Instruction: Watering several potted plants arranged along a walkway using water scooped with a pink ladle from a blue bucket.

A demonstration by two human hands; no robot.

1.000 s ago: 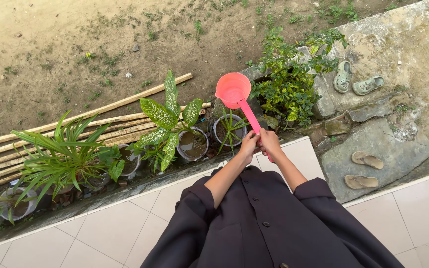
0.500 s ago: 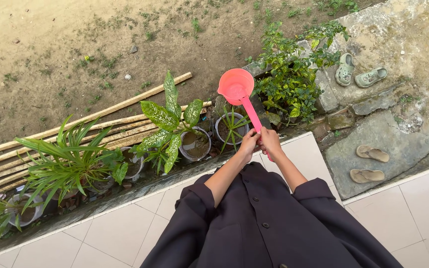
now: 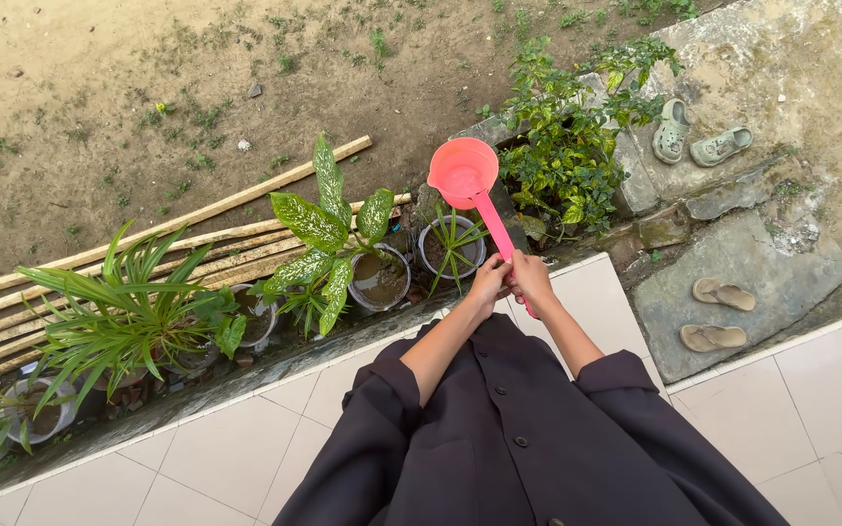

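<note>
Left hand point(image 3: 487, 282) and right hand point(image 3: 530, 278), both wrapped around the handle of a pink long-handled dipper point(image 3: 470, 180), its water-filled bowl held above a round pot point(image 3: 451, 246) containing soil and a thin-leaved seedling. Adjacent pot point(image 3: 380, 279): muddy water and a spotted-leaf plant point(image 3: 328, 239). Leftward, spiky-leaved plants point(image 3: 124, 317) in further pots. Sandals point(image 3: 718, 317) on stone.

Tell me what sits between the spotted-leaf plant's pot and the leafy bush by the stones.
In the head view, a small pot with a thin-leaved plant sits there, under the pink dipper held by both hands.
</note>
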